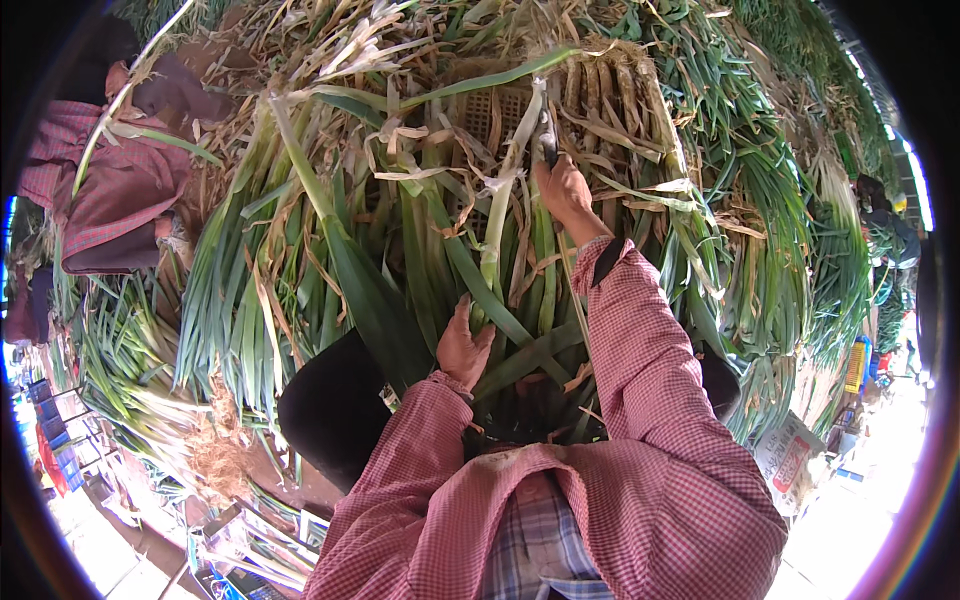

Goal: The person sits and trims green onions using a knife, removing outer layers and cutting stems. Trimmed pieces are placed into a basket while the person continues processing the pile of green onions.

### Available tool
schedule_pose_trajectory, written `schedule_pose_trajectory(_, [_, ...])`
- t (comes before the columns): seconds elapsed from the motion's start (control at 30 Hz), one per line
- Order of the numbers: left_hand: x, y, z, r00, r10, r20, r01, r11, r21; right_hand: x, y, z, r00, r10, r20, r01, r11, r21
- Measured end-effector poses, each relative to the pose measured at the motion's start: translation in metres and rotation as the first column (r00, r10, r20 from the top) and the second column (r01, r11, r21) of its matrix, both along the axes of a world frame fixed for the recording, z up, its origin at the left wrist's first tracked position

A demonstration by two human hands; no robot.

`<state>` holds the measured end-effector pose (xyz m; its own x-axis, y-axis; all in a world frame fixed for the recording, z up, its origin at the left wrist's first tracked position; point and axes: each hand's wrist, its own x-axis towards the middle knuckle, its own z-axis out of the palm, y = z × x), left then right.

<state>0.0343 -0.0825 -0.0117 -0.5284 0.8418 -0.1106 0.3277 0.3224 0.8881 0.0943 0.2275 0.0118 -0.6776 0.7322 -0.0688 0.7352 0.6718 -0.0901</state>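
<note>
My left hand [465, 346] is around the green part of a long leek or large green onion [504, 202], whose pale root end points away from me. In my right hand [564, 189] is the dark handle of a knife [549, 139]; its blade lies alongside the stalk's pale end. Dry, peeling outer leaves hang from the stalk near its middle. More stalks with broad green leaves [360, 292] lie under and beside both hands, partly over a tan perforated plastic crate [480, 112].
Bundled green onions [750, 187] are heaped at the right, others [135, 345] at the left. Dry peelings [300, 45] cover the far side. Another person's checked sleeve [127, 180] is at the upper left. A printed bag [787, 457] stands at the lower right.
</note>
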Motion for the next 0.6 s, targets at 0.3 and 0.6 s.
schedule_pose_trajectory(0.3, [-0.001,0.009,0.025,1.0,0.026,-0.011,-0.028,0.933,-0.359,0.076,-0.186,0.062,0.847,-0.391,-0.359,0.134,0.811,-0.569])
schedule_pose_trajectory(0.6, [-0.003,0.002,-0.015,0.998,0.023,-0.06,-0.021,0.999,0.027,0.055,-0.09,-0.002,0.92,0.155,0.361,-0.374,0.625,0.686])
